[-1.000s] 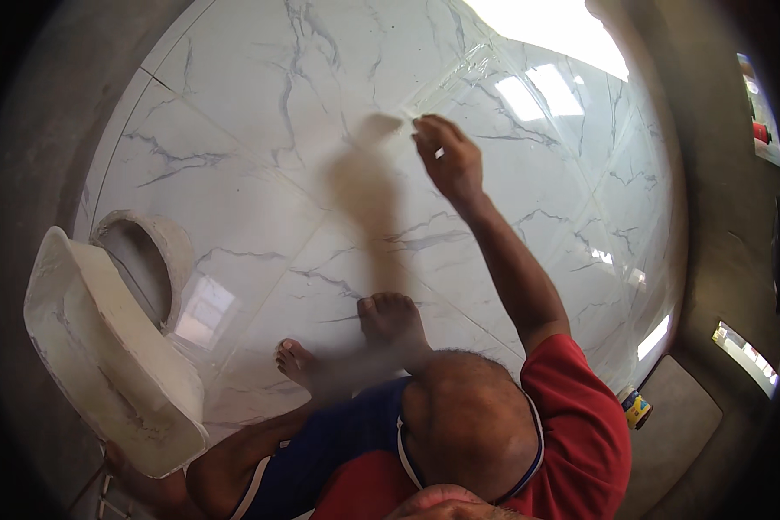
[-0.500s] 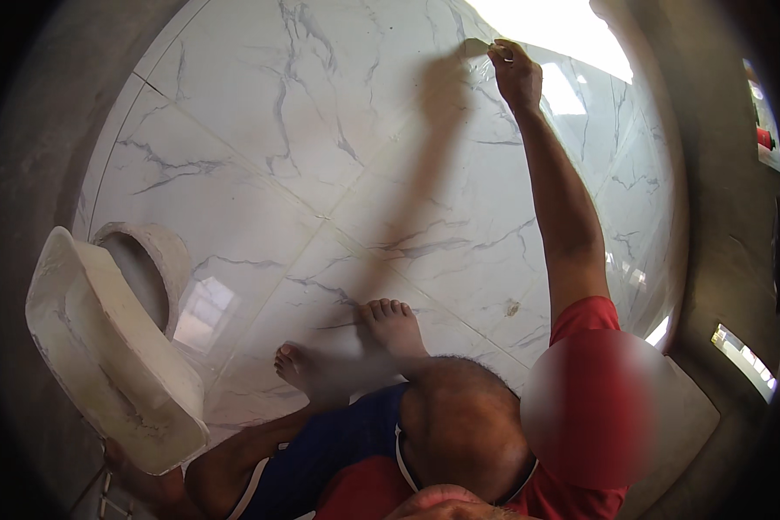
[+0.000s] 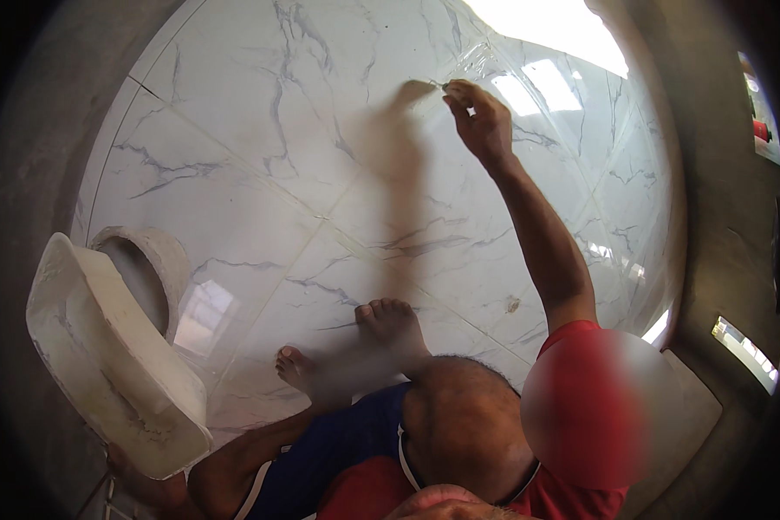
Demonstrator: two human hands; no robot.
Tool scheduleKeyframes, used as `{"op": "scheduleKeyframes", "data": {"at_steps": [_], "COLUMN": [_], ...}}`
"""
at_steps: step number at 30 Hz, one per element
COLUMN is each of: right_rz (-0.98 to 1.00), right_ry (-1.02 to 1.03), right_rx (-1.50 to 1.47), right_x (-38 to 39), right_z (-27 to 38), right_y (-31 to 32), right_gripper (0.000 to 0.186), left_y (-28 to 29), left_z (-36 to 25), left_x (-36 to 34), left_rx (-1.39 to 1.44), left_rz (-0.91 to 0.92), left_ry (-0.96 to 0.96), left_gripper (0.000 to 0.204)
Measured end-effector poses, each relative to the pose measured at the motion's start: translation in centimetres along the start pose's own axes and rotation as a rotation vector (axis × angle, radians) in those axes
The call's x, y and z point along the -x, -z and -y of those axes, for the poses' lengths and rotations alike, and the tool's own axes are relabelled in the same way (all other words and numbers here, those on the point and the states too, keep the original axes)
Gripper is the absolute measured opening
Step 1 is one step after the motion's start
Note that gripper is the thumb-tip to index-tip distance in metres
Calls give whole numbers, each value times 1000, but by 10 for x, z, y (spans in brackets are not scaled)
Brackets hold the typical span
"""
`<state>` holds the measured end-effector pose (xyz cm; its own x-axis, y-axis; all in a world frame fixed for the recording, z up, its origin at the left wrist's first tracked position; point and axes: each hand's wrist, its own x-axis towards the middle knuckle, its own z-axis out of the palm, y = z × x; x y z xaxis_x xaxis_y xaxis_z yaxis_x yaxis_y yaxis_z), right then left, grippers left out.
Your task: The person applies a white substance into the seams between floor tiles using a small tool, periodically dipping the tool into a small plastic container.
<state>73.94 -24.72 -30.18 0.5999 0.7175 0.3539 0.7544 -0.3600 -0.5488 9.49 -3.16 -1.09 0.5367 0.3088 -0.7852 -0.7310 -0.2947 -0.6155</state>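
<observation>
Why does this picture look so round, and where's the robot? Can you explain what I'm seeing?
There isn't a robot here! A person is working with two bare hands. A wide camera on their head looks down, so straight lines bend near the edges.

The shiny floor has pale tiles with grey squiggly lines. The person's bare feet are on it. The right hand reaches forward, and its fingers seem to pinch a small thing, too tiny to make out.

At the lower left, the left hand is by the edge of a tilted cream tub, but I can't see its grip well. Behind that is a rounded container.
</observation>
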Motion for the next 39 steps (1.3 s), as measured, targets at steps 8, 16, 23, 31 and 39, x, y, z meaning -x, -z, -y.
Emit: {"op": "scheduleKeyframes", "data": {"at_steps": [8, 16, 23, 31, 39], "right_rz": [-231, -105, -34, 9, 144], "right_ry": [-480, -307, -204, 18, 130], "right_rx": [160, 220, 318, 157, 39], "right_x": [-69, -95, -100, -28, 69], "right_z": [-91, -101, -102, -13, 118], "right_y": [28, 21, 7, -20, -61], "right_gripper": [32, 29, 29, 19, 15], "left_y": [17, 19, 23, 11, 31], "left_z": [-16, -22, -9, -31, 4], "left_x": [-8, -8, -14, -5, -6], "left_rx": [-1873, -2786, -2138, -2419, -3722], "left_rz": [40, 129, 74, 84, 600], "left_ry": [-1087, -1610, -1211, -1431, -2415], "left_gripper": [50, 50, 51, 53, 54]}}
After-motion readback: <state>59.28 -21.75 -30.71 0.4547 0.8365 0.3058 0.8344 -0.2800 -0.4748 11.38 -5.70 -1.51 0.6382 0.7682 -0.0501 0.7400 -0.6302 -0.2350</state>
